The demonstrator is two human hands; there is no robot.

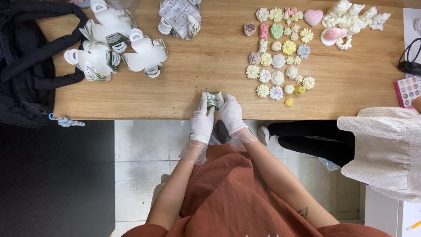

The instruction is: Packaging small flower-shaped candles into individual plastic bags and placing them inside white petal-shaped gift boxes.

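Small green-and-white folded item (213, 100) mostly covered by the gloved fingers (206, 105) of left hand (202, 120) and right hand (231, 115); its shape cannot be made out. Black bag (26, 66) cut off by left and top edges; palette of small pots (408, 91) and black cable (410, 61) cut by right edge. Seated person in white top (386, 149) only partly in view; print on the wrapped stack (180, 17) too small to tell.

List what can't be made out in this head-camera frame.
- Small folded item: mostly covered by the gloved left hand and right hand; its kind is unclear.
- Pastel flower shapes: too small to tell the material.
- Black bag: cut off by the left edge.
- Seated person in a white top: cut off by the right edge, hands unseen.
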